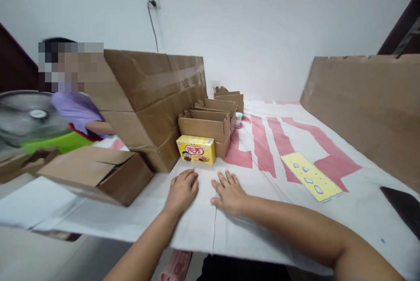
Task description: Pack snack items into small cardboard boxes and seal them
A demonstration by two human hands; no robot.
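Note:
My left hand (pixel 182 191) rests palm down on the white table sheet (pixel 197 224), fingers slightly curled and holding nothing. My right hand (pixel 229 193) lies flat beside it, fingers stretched out, also with nothing in it. Just beyond both hands stands a small yellow snack box (pixel 196 149) with red lettering, a short gap from my fingertips. Behind it runs a row of open brown cardboard boxes (pixel 205 128) toward the wall.
A tall taped cardboard wall (pixel 151 97) leans at the left, with a low brown carton (pixel 95 171) in front of it. A yellow sheet (pixel 310 176) lies at the right near another cardboard panel (pixel 367 106). A person in purple (pixel 77 112) and a fan (pixel 29 117) are at far left.

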